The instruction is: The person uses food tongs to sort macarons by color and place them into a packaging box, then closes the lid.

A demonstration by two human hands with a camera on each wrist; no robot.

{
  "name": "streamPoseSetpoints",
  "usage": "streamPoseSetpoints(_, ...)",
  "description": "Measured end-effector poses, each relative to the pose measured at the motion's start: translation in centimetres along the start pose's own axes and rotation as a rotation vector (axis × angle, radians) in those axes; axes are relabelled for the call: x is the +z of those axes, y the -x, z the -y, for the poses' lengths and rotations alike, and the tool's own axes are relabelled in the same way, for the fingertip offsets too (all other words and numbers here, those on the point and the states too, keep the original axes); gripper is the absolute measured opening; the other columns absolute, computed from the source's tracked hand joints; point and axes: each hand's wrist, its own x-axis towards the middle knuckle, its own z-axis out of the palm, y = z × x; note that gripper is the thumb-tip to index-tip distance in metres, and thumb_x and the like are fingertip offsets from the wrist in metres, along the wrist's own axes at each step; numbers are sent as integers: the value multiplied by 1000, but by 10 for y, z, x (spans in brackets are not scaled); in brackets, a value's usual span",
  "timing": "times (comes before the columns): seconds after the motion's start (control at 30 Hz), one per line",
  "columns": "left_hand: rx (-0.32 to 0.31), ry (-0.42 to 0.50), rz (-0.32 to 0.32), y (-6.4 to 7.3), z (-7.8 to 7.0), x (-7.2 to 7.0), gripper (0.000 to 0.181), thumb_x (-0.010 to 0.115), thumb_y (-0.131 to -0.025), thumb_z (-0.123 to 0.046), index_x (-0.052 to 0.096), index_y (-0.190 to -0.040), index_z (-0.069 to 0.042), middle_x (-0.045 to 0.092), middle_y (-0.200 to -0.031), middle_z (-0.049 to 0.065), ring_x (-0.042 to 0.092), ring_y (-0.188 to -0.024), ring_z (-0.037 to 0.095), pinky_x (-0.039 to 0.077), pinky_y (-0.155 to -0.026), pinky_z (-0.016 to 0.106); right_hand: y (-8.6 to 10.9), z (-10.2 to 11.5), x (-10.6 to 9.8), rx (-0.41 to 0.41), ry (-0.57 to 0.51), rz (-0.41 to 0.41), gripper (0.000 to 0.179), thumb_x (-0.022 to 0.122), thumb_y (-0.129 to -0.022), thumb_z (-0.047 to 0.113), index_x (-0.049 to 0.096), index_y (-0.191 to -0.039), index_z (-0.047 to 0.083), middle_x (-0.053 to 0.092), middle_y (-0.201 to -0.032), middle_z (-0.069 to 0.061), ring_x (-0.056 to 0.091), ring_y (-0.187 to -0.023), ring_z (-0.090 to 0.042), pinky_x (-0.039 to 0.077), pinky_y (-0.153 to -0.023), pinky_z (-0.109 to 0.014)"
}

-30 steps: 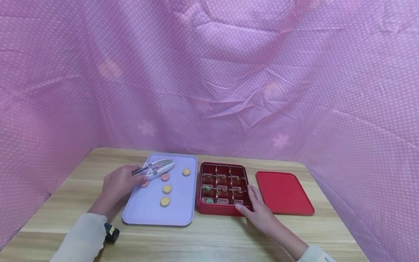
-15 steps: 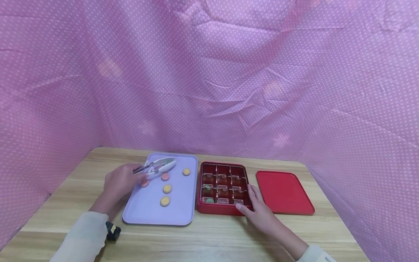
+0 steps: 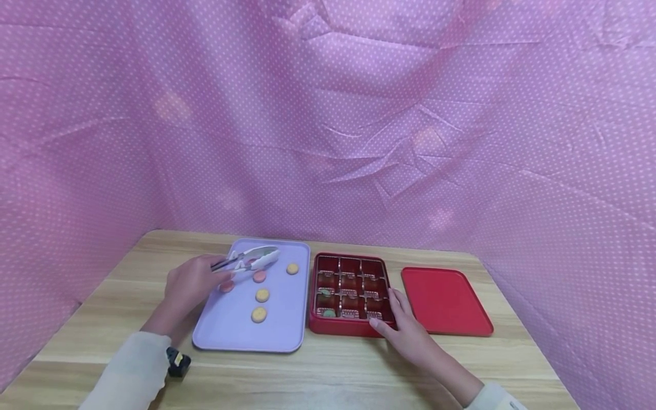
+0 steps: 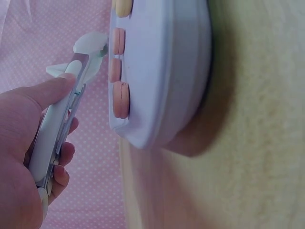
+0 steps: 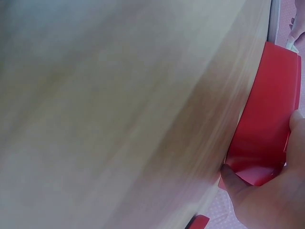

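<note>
My left hand [image 3: 192, 282] grips a pair of tongs [image 4: 55, 121] by the handle, above the back left of a lilac tray [image 3: 230, 336]. The white tong heads [image 3: 262, 259] hover over the tray; a greenish patch shows between them, too unclear to name. Pink macarons [image 3: 259, 276] and yellow macarons [image 3: 262, 295] lie on the tray. My right hand [image 3: 407, 333] holds the front right corner of a red box [image 3: 335, 326], its thumb at the front and fingers along the right side. Inside the divided box, green macarons [image 3: 328, 313] sit in two left-hand compartments.
A red lid [image 3: 446, 302] lies to the right of the box on the wooden table [image 3: 287, 381]. Pink dotted cloth [image 3: 328, 142] encloses the table at the back and sides. A black device [image 3: 178, 363] sits at my left wrist.
The left hand and tongs have shifted slightly to the right above the tray. My right hand keeps its hold on the box corner, and the macarons lie as before.
</note>
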Motion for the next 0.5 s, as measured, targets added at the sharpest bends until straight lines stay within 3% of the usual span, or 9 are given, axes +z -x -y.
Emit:
streamPoseSetpoints(0.33, 52, -29, -41, 9, -6, -4, 65, 73, -88, -50, 61, -139, -13, 61, -138, 19, 60, -116, 41, 43, -83, 53, 0, 0, 0, -4, -3, 0, 97, 60, -92, 64, 12, -163, 19, 8, -170, -8, 19, -154, -37, 29, -116, -63)
streamPoseSetpoints(0.5, 73, -26, -54, 15, -9, -5, 64, 74, -88, -48, 61, -139, -11, 60, -139, 19, 60, -117, 41, 44, -83, 54, 0, -2, 0, -3, -3, 2, 100, 59, -91, 67, 11, -163, 18, 7, -170, -7, 18, -154, -37, 29, -117, -63)
